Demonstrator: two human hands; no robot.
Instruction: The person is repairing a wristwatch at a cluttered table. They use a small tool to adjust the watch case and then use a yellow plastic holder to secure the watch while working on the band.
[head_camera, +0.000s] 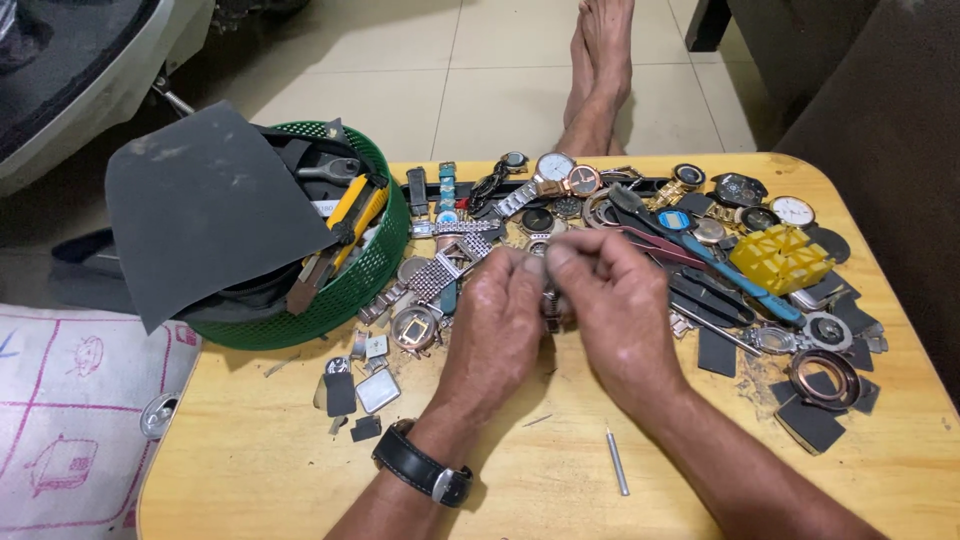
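Note:
My left hand (495, 325) and my right hand (620, 310) meet over the middle of a low wooden table (250, 470). Both pinch a small metal watch part (551, 305) between their fingertips; most of it is hidden by the fingers. A black-strapped wristwatch (425, 467) is on my left wrist. Just beyond the hands lies a heap of watches and metal bracelets (470, 245). A thin metal pin (617, 462) lies on the table near my right forearm.
A green mesh basket (375, 270) at the left holds a dark abrasive sheet (210, 205) and a yellow utility knife (350, 215). A yellow plastic holder block (780, 258), watch cases and dark pads cover the right side. Bare feet (600, 60) rest on the tiled floor beyond.

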